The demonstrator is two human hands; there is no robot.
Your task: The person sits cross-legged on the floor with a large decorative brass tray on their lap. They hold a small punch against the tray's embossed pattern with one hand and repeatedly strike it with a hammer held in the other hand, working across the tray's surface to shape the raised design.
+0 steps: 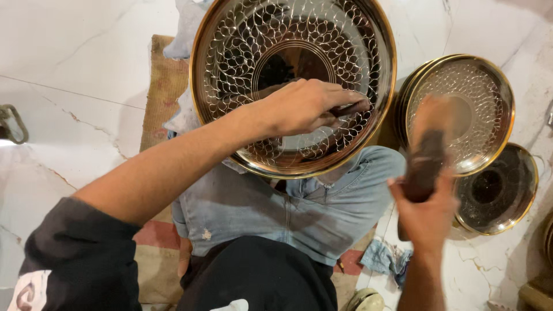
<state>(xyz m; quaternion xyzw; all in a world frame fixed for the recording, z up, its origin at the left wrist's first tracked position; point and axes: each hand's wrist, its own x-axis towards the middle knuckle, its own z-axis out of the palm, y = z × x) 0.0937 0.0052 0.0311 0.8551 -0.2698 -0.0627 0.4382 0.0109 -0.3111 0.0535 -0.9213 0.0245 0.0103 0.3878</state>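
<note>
No packages, labels, signs or screens in view.

There is one camera, worn on the person's head. It looks almost straight down at the lap and the white floor point(75, 98). It is very close: the big tray point(294, 34) on the knees fills the top middle, cut off at the top edge. The left hand point(305, 106) and right hand point(427, 210) both reach up into the picture from the bottom. More plates point(466, 109) sit at the right side.
</note>
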